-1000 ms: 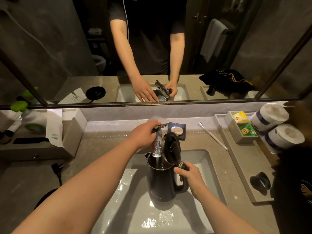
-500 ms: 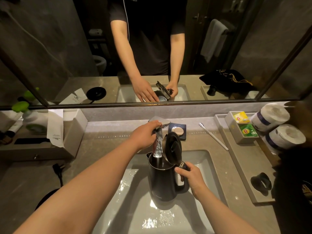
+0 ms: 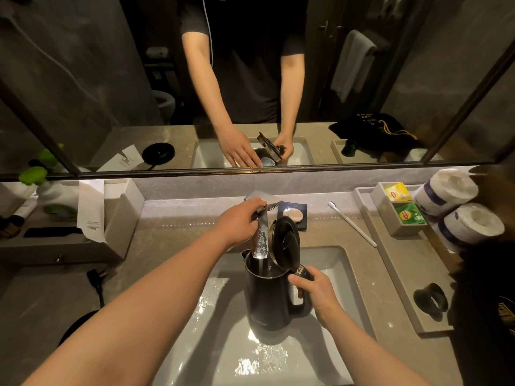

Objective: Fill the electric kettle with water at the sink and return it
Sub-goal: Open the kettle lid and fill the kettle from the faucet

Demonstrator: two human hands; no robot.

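A black electric kettle (image 3: 267, 299) stands upright in the white sink basin (image 3: 334, 263), its lid (image 3: 284, 240) flipped up. My right hand (image 3: 312, 291) grips the kettle's handle. The chrome faucet (image 3: 260, 238) reaches over the kettle's mouth, and a thin stream of water runs from its spout into the kettle. My left hand (image 3: 238, 222) rests closed on the faucet's lever at the top. The kettle's round black base (image 3: 73, 327) lies at the lower left on the counter, partly hidden by my left arm.
A soap dish (image 3: 292, 215) and a white toothbrush (image 3: 352, 224) lie behind the sink. At the right a tray (image 3: 395, 274) carries tea bags (image 3: 402, 203), two paper rolls (image 3: 457, 207) and a black ring. A tissue box (image 3: 92, 218) stands at the left. A mirror lines the back wall.
Almost nothing has moved. The kettle and my right hand have edged very slightly to the right, while water keeps running into the kettle.
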